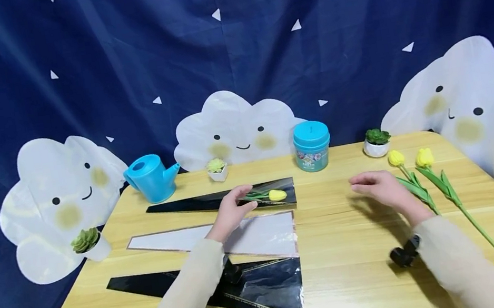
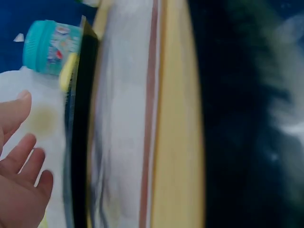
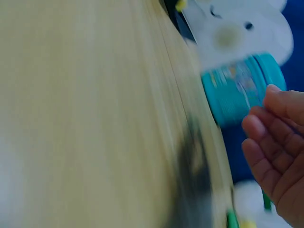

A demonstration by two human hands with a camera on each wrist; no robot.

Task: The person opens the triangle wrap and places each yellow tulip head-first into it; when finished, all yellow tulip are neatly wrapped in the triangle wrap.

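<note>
My left hand (image 1: 233,212) hovers with loosely bent fingers near a black flower sleeve (image 1: 206,201) at the back, which has a yellow tulip (image 1: 277,195) in it. Nothing is in that hand's grasp, as the left wrist view also shows. Below it lie a white sleeve with a brown border (image 1: 264,236) and another black sleeve (image 1: 267,287). My right hand (image 1: 383,188) is held above the bare wood, holding nothing, its fingers relaxed. Right of it lie two yellow tulips, one tulip (image 1: 396,158) partly behind the forearm and the other tulip (image 1: 425,157) with its long stem showing.
Along the back stand a blue watering can (image 1: 151,179), a small succulent (image 1: 217,169), a teal lidded canister (image 1: 312,146) and a green potted plant (image 1: 377,143). Another potted succulent (image 1: 95,244) sits at the left edge. A dark blue cloud-print curtain (image 1: 231,50) hangs behind the table.
</note>
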